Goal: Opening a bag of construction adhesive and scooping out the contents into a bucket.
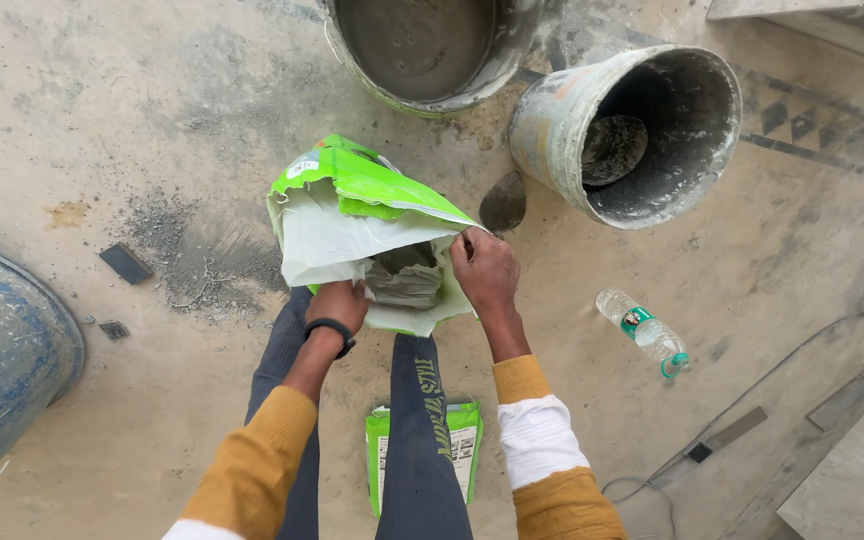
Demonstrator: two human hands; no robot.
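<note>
Both forearms reach down and forward from the bottom edge, sleeves pushed up to mid-forearm, wrists bent toward a green and white bag (352, 215) held open between them, above the person's knees. The left hand (337, 303), with a dark band at the wrist, grips the near edge of the bag's mouth; its fingers are curled over the rim and closed on it. The right hand (485, 270) is turned knuckles-up, its fingers pinched shut on the right edge of the mouth, pulling it apart from the left. Inside the opening a crumpled grey inner layer shows.

Beyond the bag, 2 buckets stand on the dusty floor (132, 130): 1 upright bucket (422, 55) at the top edge holding smooth grey mix, and 1 tipped bucket (642, 130) lying on its side with a grey lump inside. A trowel blade (503, 203) lies between the bag and the tipped bucket. A plastic bottle (644, 333) lies to the right. A second bag (464, 445) lies flat between the legs.
</note>
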